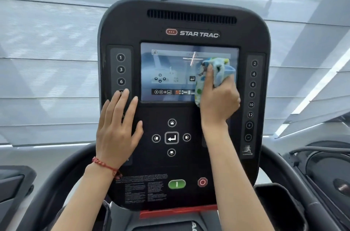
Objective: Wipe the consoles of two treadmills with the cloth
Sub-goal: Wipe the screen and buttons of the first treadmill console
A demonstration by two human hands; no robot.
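Right hand [217, 102]: fingers curled round a bunched cloth [216, 73], forefinger stretched up along it, pressing it against the lower right part of the screen [170, 71].
Cloth: light blue with green and yellow spots, crumpled into a wad; it covers the screen's right edge and hangs down past the screen's bottom corner, beside the thumb.
Left hand [117, 128]: fingers straight and slightly spread, holding nothing, palm flat on the console [181, 22] left of the arrow buttons [171, 137]; the fingertips reach the bottom of the left number strip [120, 69] and cover its lowest button.
Left wrist: a red cord bracelet [106, 166] round it.
Screen: lit, showing a menu with small icons and a row of flags along the bottom; glare on the upper part.
Console: black, upright, with a vent slot at the top, the brand name STAR TRAC, number strips on both sides of the screen, a green start button [176, 183] and a red stop button [202, 182] low down.
Around: curved black handlebars [284, 170] on both sides, part of a neighbouring machine [329, 174] at right, window blinds [47, 60] behind.
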